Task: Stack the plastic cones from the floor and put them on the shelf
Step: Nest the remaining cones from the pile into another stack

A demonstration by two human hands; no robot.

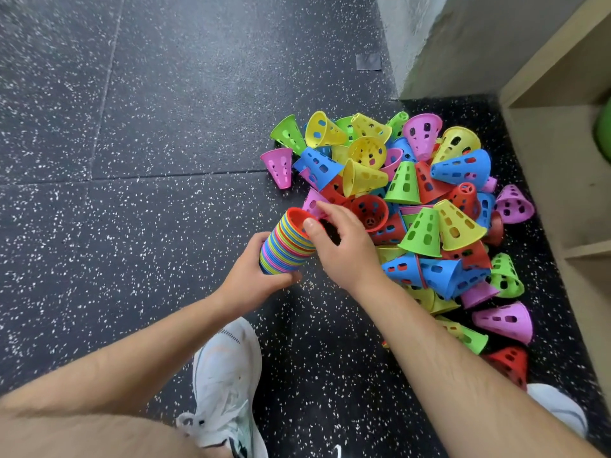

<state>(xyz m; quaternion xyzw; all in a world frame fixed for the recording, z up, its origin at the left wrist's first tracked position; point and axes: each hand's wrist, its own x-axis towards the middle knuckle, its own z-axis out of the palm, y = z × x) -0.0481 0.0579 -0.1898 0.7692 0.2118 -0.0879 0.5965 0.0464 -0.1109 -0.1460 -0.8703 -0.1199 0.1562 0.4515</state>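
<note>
Dark rubber floor [165, 127], flecked white, laid in big tiles with thin seams. A pale, rough-plastered wall [463, 38] corner juts in at the top right, a grey patch of tape [368, 62] near its foot. A light wooden shelf [562, 180] stands along the right.

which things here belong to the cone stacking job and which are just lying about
Job: nested stack gripped by left hand, right hand pinching its top rim; loose cones pile; shelf.
Not the job: grey tape patch on the floor; green object in the shelf; white shoe.
</note>
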